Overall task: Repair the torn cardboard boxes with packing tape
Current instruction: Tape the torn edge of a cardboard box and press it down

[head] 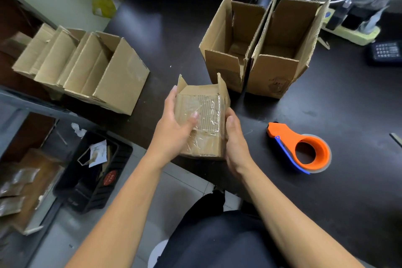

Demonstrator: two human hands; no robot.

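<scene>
A small cardboard box (206,115) with clear tape across its near face is held at the front edge of the dark table (326,180). My left hand (176,128) grips its left side, thumb pressed on the taped face. My right hand (236,139) grips its right side. An orange tape dispenser (304,148) with a blue strip lies on the table to the right, apart from both hands.
Two open upright boxes (258,50) stand behind the held box. Several open boxes (87,67) lie on their sides at the left. A black crate (95,172) sits on the floor below. A power strip (352,28) and a calculator (385,52) sit at the far right.
</scene>
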